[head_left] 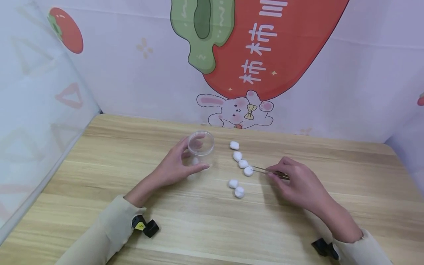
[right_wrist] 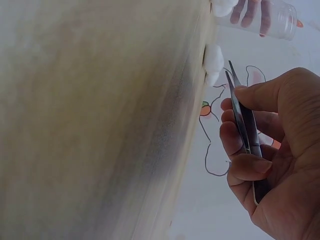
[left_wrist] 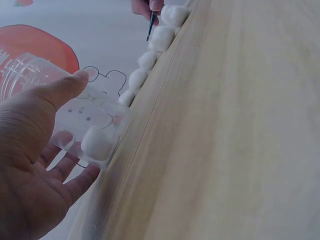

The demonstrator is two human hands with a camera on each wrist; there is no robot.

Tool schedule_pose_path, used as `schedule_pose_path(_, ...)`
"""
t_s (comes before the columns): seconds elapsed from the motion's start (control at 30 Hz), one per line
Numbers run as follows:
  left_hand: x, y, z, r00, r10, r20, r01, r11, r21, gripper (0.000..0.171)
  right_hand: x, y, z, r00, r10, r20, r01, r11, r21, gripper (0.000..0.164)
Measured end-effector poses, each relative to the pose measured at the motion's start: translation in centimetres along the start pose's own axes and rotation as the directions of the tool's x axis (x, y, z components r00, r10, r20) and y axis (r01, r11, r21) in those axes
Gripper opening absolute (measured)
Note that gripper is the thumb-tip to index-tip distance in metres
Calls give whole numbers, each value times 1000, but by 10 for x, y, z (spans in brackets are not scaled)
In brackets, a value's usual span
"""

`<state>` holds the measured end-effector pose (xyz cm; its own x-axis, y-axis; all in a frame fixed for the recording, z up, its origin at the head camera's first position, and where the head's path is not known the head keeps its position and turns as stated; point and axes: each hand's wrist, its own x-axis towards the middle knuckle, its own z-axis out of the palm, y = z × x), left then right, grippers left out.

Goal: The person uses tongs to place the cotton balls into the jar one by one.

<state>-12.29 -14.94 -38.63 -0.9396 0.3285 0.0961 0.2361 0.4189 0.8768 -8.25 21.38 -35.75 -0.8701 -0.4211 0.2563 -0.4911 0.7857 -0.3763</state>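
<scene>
My left hand (head_left: 173,163) holds a clear plastic jar (head_left: 202,154) upright on the table, thumb on one side and fingers round the other. A white cotton ball (left_wrist: 97,143) lies at the bottom of the jar in the left wrist view. My right hand (head_left: 299,182) grips metal tweezers (right_wrist: 242,125) between thumb and fingers, their tips slightly apart. Those tips are right at a cotton ball (head_left: 248,171), the nearest one in a slanting row of several. Closer to me, a pair of cotton balls (head_left: 233,183) lies side by side.
The wood-grain table (head_left: 198,224) meets a printed cloth backdrop (head_left: 132,81) at its far edge, and a cloth side wall (head_left: 36,110) stands at the left. Black wrist-worn devices sit at both sleeves, the left one (head_left: 151,228) just above the table.
</scene>
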Motion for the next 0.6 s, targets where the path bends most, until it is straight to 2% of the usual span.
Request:
schedule_pose_path(0.33, 1, -1, 1, 1000, -1, -2, 1, 1000, -5, 81, -7, 5, -4, 1000, 17, 16, -17, 1000, 2, 18)
schedule_pose_path(0.6, 1, -1, 1, 1000, 0, -4, 0, 1000, -4, 81, -4, 6, 0, 999, -23, -22, 23, 1000, 15, 19)
